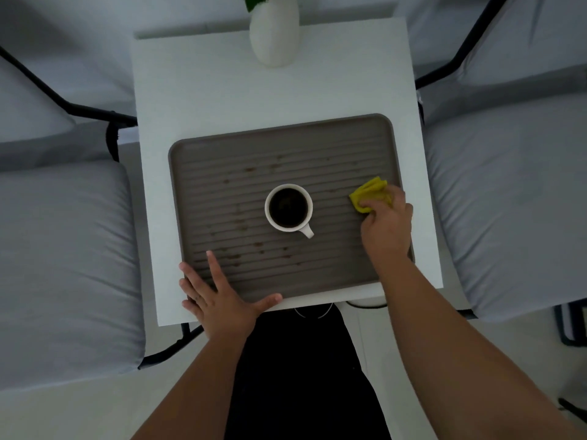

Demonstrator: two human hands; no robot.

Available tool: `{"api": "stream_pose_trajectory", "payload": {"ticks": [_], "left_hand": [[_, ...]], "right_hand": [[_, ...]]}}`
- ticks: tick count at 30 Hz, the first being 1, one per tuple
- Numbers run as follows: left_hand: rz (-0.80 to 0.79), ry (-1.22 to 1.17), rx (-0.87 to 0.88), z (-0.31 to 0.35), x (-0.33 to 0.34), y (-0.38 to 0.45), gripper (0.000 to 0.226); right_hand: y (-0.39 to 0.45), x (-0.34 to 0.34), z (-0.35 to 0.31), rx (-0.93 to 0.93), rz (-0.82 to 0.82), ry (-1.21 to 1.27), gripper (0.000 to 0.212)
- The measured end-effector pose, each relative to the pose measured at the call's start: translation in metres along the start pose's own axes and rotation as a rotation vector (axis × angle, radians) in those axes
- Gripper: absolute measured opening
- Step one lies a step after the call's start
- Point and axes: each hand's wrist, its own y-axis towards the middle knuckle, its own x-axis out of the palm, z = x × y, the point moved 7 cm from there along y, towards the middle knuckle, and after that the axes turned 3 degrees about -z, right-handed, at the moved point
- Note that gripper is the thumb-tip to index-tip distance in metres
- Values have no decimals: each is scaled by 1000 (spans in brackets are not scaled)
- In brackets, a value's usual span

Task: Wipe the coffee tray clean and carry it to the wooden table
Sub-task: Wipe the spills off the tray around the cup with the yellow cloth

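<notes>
a white square surface [222, 90] carried a grey ribbed tray [203, 185] near its front edge and a white vase [274, 36] at the back.

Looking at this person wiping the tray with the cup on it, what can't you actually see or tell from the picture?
All in the head view:
- Tray surface under the right hand and yellow cloth: covered, so any stains there are hidden.
- Tray's near left corner: hidden by the left hand.
- Vase: its top and plant are cut off by the upper edge.
- Cup: how full it is cannot be judged from above.
- A wooden table: none in view.
</notes>
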Motion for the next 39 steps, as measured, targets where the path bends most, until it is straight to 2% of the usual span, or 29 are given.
{"api": "stream_pose_trajectory", "payload": {"ticks": [2,3,6,9,14,15,18,20,25,28,33,36,39], "left_hand": [[3,2,1,-1,1,1,154],[4,1,3,-1,1,1,153],[3,-8,13,0,2,1,152],[-4,-19,9,0,2,1,153],[-14,-25,1,1,1,0,153],[-13,-25,2,1,1,0,153],[-18,-30,8,2,1,0,153],[-24,-35,2,3,0,-1,153],[-26,-20,-8,2,1,-1,154],[-31,-9,-8,2,2,0,154],[-25,-8,-9,4,0,-2,153],[-31,-6,-16,3,1,-2,153],[-37,-8,-13,2,2,0,152]], "right_hand": [[3,5,-6,107,6,20,24],[2,10,-16,81,-11,-10,22],[-4,30,-50,-192,-69,-109,32],[0,30,-51,-372,4,-222,32],[18,7,-24,-157,38,-217,32],[15,10,-33,-158,33,-207,31],[4,27,-65,-314,-81,-226,34],[11,25,-59,-337,-117,-254,36],[31,-7,3,-172,68,-209,35],[22,5,-14,-136,79,-153,34],[-1,29,-38,-295,-49,-118,30],[-4,26,-29,-348,-83,-120,41],[6,22,-26,-394,-109,-42,33]]}}
